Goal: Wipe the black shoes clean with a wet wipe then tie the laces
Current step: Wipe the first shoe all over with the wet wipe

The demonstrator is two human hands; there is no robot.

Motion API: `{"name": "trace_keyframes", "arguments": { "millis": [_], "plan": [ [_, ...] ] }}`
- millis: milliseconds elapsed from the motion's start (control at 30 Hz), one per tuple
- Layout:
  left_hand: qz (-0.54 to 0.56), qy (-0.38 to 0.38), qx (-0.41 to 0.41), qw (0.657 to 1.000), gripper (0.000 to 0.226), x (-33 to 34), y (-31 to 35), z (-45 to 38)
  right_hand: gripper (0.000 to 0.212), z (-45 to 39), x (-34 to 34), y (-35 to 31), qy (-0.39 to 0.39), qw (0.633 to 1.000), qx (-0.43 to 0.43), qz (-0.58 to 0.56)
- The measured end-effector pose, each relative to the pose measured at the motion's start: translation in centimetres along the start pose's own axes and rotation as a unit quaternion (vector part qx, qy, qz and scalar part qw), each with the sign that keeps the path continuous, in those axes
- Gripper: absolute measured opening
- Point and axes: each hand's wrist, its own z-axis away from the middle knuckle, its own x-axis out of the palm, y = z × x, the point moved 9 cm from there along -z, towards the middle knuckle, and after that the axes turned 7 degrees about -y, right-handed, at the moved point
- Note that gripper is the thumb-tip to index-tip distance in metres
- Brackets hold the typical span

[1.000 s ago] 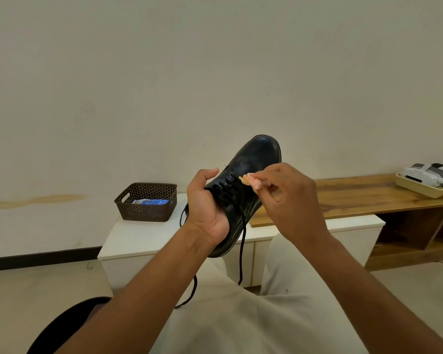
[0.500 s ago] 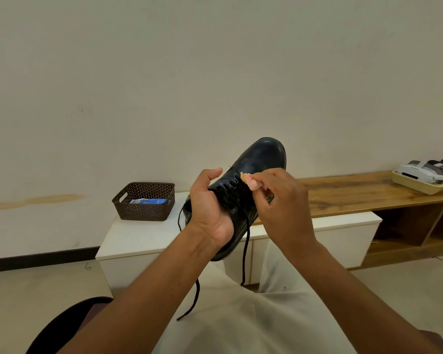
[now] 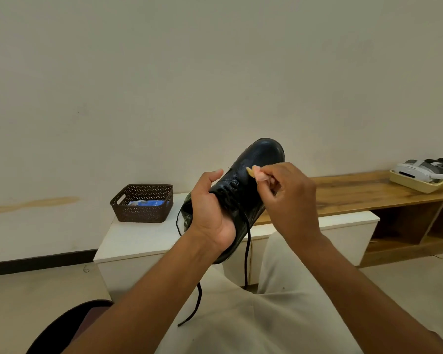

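A black leather shoe (image 3: 258,159) is held up in front of me, toe pointing away and up. My left hand (image 3: 210,208) grips it around the heel and ankle opening, thumb raised on top. My right hand (image 3: 289,198) pinches a small crumpled pinkish wet wipe (image 3: 258,174) against the shoe's upper, just above the lace eyelets. The black laces (image 3: 246,256) are untied and dangle down over my lap. The shoe's sole and its right side are hidden behind my hands.
A dark woven basket (image 3: 142,203) with a blue packet inside sits on a low white cabinet (image 3: 138,241). A wooden bench (image 3: 356,192) runs to the right, carrying a cream tray (image 3: 417,182) with a white headset. My legs in light trousers fill the foreground.
My right hand with the wipe has slid a little up the shoe toward the toe. The left hand keeps the same grip on the shoe.
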Motion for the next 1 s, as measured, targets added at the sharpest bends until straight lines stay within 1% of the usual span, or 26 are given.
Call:
{"name": "trace_keyframes", "arguments": {
  "millis": [200, 467, 567, 633, 700, 767, 900, 1000],
  "plan": [
    [0.01, 0.008, -0.009, 1.0, 0.054, 0.1, 0.1, 0.2, 0.006, 1.4, 0.9, -1.3, -0.019, 0.999, -0.003, -0.045],
    [0.039, 0.027, -0.003, 0.999, 0.054, -0.3, 1.1, 0.1, 0.009, 3.2, 2.9, -3.4, -0.131, 0.985, -0.038, -0.102],
    [0.045, 0.011, -0.012, 0.999, 0.058, 0.1, 0.9, 0.3, 0.007, 2.7, 2.4, -3.1, -0.122, 0.988, -0.053, -0.079],
    [0.046, -0.005, -0.026, 0.999, 0.064, 0.6, 0.4, 0.4, 0.004, 2.0, 1.9, -2.1, -0.098, 0.993, -0.03, -0.054],
    [0.047, -0.017, -0.035, 0.998, 0.067, 0.9, 0.2, 0.5, 0.006, 1.5, 1.6, -1.2, -0.09, 0.995, -0.012, -0.052],
    [0.041, -0.005, -0.03, 0.999, 0.065, 0.7, 0.3, 0.5, 0.005, 1.8, 2.1, -1.7, -0.111, 0.992, -0.025, -0.059],
    [0.029, 0.024, -0.015, 0.999, 0.061, 0.0, 0.9, 0.4, 0.014, 3.5, 3.3, -3.6, -0.157, 0.983, -0.061, -0.072],
    [0.034, 0.02, -0.016, 0.999, 0.061, 0.0, 0.8, 0.3, 0.013, 3.5, 3.1, -3.8, -0.146, 0.984, -0.08, -0.057]
  ]
}}
